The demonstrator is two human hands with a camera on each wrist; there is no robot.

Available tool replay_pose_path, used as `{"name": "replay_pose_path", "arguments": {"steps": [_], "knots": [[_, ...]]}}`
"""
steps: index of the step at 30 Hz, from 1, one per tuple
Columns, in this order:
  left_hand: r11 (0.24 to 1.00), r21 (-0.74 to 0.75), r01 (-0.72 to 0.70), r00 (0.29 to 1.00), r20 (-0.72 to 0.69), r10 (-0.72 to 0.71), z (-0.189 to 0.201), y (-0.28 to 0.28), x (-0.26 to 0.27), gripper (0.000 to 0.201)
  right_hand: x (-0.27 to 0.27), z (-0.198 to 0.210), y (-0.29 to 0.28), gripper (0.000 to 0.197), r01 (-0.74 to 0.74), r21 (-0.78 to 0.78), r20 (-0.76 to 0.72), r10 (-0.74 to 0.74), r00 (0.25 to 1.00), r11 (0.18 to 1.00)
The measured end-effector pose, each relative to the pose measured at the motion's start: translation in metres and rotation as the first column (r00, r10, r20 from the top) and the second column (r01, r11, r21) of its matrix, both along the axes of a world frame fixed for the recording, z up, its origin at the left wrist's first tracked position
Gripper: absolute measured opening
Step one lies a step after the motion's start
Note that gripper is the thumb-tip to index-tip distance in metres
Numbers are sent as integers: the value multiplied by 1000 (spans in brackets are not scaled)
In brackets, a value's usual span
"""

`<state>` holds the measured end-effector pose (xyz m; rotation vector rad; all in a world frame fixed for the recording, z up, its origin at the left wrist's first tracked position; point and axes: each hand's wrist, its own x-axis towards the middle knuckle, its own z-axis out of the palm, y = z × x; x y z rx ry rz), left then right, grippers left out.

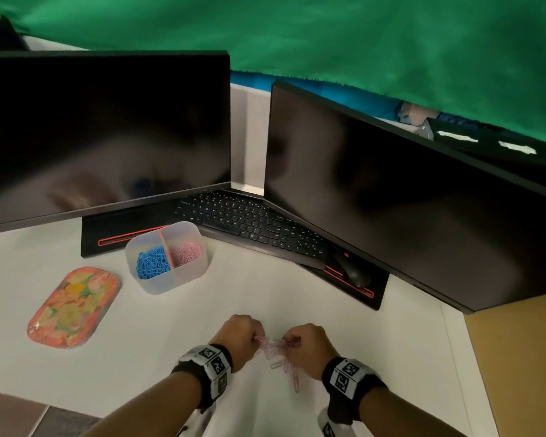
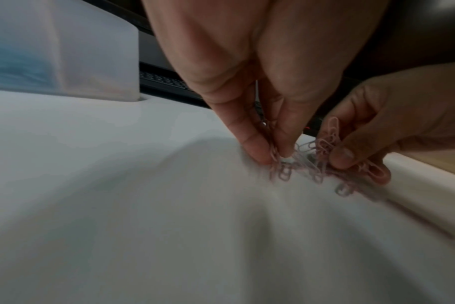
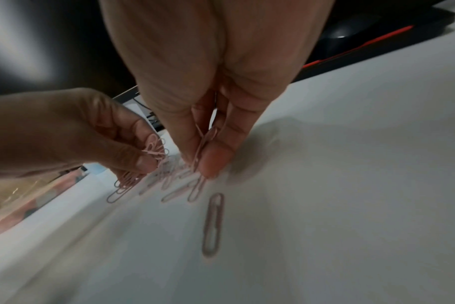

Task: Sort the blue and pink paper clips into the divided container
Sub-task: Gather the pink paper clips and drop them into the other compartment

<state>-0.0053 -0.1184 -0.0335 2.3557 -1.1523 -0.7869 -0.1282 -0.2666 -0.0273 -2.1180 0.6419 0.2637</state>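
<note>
Both hands work low over the white desk [image 1: 171, 342] near its front edge. My left hand [image 1: 257, 339] pinches a bunch of pink paper clips [image 2: 274, 156] between thumb and fingertips. My right hand [image 1: 289, 342] pinches more pink clips [image 3: 201, 152] the same way. Several loose pink clips [image 1: 276, 354] lie on the desk between the two hands, and one single pink clip [image 3: 213, 224] lies nearer me. The translucent divided container [image 1: 158, 287] stands further back on the left, with blue clips [image 1: 152, 263] in its left half and pink clips [image 1: 188, 252] in its right half.
A flowery oval tray [image 1: 73, 307] lies left of the container. Behind stand two dark monitors [image 1: 104, 130], [image 1: 391, 200], with a black keyboard [image 1: 249, 225] and a mouse [image 1: 352, 269] between them. The desk ends at the right against a brown surface [image 1: 517, 357].
</note>
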Motion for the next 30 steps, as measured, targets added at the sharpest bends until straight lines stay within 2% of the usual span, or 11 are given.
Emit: {"name": "replay_pose_path", "arguments": {"steps": [3, 5, 9, 11, 13, 16, 19, 22, 24, 28, 30], "knots": [[997, -59, -49, 999, -25, 47, 12, 4, 4, 15, -3, 5, -5, 2, 68, 79, 3, -69, 998, 995], [990, -101, -102, 994, -43, 98, 28, 7, 11, 12, -2, 9, -6, 6, 88, 113, 5, -89, 996, 990], [930, -213, -301, 954, -89, 288, 64, 19, 53, 8, 22, 24, 0, 3, 87, 123, 33, -91, 995, 989], [898, -221, -381, 924, -105, 367, 78, 25, 79, 9, 36, 33, 5, 4, 103, 179, 40, -111, 993, 979], [871, -212, -444, 895, -57, 442, 88, 29, 106, 11, 52, 39, 8, 6, 96, 206, 47, -108, 993, 974], [827, -186, -531, 843, -18, 537, 92, 30, 138, 9, 80, 52, 15, 2, 78, 195, 81, -95, 992, 978], [816, -137, -561, 817, 63, 573, 91, 24, 153, 11, 112, 69, 25, 1, 63, 198, 108, -86, 990, 978], [806, -110, -582, 809, 20, 587, 87, 22, 158, 13, 149, 83, 35, 4, 24, 216, 148, -57, 987, 976], [801, -100, -590, 805, 12, 594, 85, 25, 160, 21, 174, 89, 39, 9, 19, 195, 165, -52, 985, 981], [685, -210, -698, 707, -48, 706, 81, 44, 165, 22, 219, 91, 49, 11, 4, 113, 172, -24, 985, 994], [647, -259, -717, 683, -76, 727, 78, 54, 163, 23, 236, 86, 55, 13, -9, 85, 169, -6, 986, 996]]}}
